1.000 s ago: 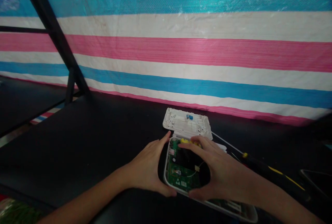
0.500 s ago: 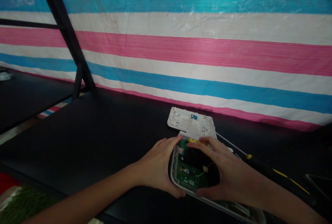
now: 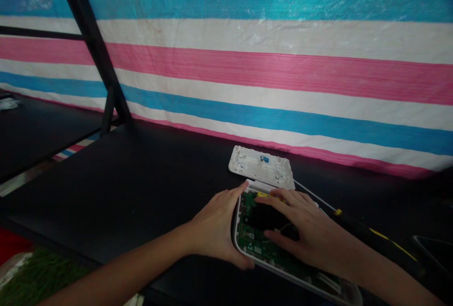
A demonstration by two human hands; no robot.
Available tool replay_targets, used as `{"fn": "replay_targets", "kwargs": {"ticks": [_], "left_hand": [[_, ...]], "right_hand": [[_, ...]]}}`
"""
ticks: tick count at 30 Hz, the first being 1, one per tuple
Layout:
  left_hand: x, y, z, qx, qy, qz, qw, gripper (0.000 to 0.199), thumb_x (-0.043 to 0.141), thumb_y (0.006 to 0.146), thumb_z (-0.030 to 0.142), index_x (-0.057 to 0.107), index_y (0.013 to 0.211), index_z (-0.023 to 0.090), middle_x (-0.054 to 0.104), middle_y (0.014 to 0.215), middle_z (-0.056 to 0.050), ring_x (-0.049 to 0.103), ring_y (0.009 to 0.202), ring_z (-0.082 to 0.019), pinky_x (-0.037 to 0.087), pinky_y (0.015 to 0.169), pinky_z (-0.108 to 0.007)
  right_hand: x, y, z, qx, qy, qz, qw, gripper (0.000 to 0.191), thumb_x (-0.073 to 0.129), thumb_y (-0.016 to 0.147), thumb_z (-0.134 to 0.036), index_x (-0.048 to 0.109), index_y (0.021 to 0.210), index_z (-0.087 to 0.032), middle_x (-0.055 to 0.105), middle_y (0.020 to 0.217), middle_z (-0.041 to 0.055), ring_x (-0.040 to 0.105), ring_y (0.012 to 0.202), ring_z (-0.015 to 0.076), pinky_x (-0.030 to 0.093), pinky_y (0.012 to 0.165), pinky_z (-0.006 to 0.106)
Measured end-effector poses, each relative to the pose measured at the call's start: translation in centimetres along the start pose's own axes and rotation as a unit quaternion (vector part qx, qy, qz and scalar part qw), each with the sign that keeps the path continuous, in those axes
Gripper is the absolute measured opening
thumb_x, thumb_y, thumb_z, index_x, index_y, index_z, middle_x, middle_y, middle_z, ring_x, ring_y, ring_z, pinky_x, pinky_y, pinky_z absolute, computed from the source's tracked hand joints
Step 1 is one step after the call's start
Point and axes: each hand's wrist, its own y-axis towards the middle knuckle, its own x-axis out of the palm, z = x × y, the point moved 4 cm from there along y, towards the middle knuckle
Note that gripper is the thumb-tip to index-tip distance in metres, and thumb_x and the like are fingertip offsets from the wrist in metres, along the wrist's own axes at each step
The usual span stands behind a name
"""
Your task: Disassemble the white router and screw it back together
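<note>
My left hand (image 3: 212, 233) is closed around the left end of an open white casing (image 3: 269, 266), thumb along the near edge and a fingertip at the far corner. My right hand (image 3: 311, 233) is spread over the green circuit board (image 3: 244, 230) inside, fingers by a yellow part (image 3: 262, 194) at the far edge, thumb well apart from them above the board; I can't tell whether those fingertips pinch anything. Just beyond my hands lies a white cover (image 3: 247, 161) with a small blue piece (image 3: 265, 159) on it. Past my right hand, a long-shafted screwdriver (image 3: 378, 233) lies on the black table (image 3: 170, 178), its shaft pointing towards the cover
</note>
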Motion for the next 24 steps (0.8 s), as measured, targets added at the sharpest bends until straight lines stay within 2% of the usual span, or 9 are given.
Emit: {"fn": "replay_targets", "kwargs": {"ticks": [3, 6, 8, 12, 14, 18, 24], "left_hand": [[0.0, 0.0, 0.0, 0.009, 0.001, 0.009, 1.000, 0.127, 0.078, 0.047, 0.045, 0.009, 0.147, 0.007, 0.028, 0.150, -0.023, 0.031, 0.135, -0.037, 0.025, 0.110, -0.052], [0.0, -0.1, 0.0, 0.012, -0.005, 0.012, 1.000, 0.127, 0.078, 0.047, 0.045, 0.008, 0.147, 0.009, 0.030, 0.149, -0.022, 0.031, 0.134, -0.037, 0.025, 0.109, -0.053], [0.1, -0.2, 0.0, 0.016, -0.004, 0.015, 1.000, 0.128, 0.079, 0.047, 0.046, 0.007, 0.147, 0.010, 0.030, 0.149, -0.022, 0.031, 0.134, -0.037, 0.026, 0.109, -0.053], [0.2, -0.2, 0.0, 0.045, -0.001, 0.029, 0.999, 0.130, 0.081, 0.047, 0.046, 0.005, 0.147, 0.014, 0.030, 0.149, -0.019, 0.031, 0.134, -0.036, 0.026, 0.110, -0.051], [0.2, -0.3, 0.0, 0.049, -0.001, 0.034, 0.998, 0.131, 0.082, 0.046, 0.047, 0.004, 0.147, 0.016, 0.030, 0.149, -0.018, 0.032, 0.134, -0.035, 0.026, 0.110, -0.050], [0.2, -0.3, 0.0, 0.009, 0.003, 0.017, 1.000, 0.130, 0.082, 0.046, 0.045, 0.007, 0.146, 0.012, 0.031, 0.147, -0.021, 0.032, 0.133, -0.037, 0.027, 0.108, -0.052], [0.2, -0.4, 0.1, -0.007, 0.006, 0.009, 1.000, 0.133, 0.084, 0.043, 0.042, 0.006, 0.146, 0.013, 0.028, 0.149, -0.022, 0.030, 0.134, -0.038, 0.025, 0.109, -0.053]], "right_hand": [[0.1, -0.3, -0.3, -0.010, -0.025, 0.056, 0.998, 0.050, 0.049, 0.089, -0.045, 0.038, 0.135, -0.029, 0.050, 0.128, 0.0053, 0.046, 0.119, 0.0226, 0.039, 0.102, 0.047], [0.5, -0.7, -0.3, -0.005, -0.040, 0.076, 0.996, 0.053, 0.045, 0.090, -0.047, 0.038, 0.136, -0.022, 0.050, 0.130, 0.0094, 0.049, 0.118, 0.0224, 0.045, 0.097, 0.042], [0.4, -1.0, 0.0, -0.012, -0.064, 0.097, 0.993, 0.055, 0.043, 0.090, -0.051, 0.038, 0.137, -0.022, 0.046, 0.136, 0.0095, 0.048, 0.121, 0.0230, 0.045, 0.097, 0.041], [-1.7, -1.7, 1.0, 0.004, -0.100, 0.229, 0.968, 0.052, 0.038, 0.092, -0.051, 0.041, 0.136, -0.024, 0.033, 0.145, 0.0077, 0.041, 0.128, 0.0260, 0.042, 0.099, 0.045], [-2.2, -2.0, 1.2, 0.014, -0.116, 0.260, 0.959, 0.046, 0.037, 0.093, -0.049, 0.047, 0.132, -0.027, 0.035, 0.144, 0.0061, 0.039, 0.128, 0.0274, 0.040, 0.099, 0.049], [-1.2, -1.9, 0.3, -0.027, -0.152, 0.206, 0.966, 0.042, 0.040, 0.092, -0.051, 0.057, 0.121, -0.026, 0.049, 0.133, 0.0062, 0.045, 0.123, 0.0269, 0.038, 0.100, 0.052], [-0.6, -2.2, 0.2, 0.002, -0.110, 0.164, 0.980, 0.038, 0.037, 0.095, -0.044, 0.058, 0.119, -0.024, 0.056, 0.126, 0.0058, 0.052, 0.117, 0.0227, 0.036, 0.103, 0.052]]}}
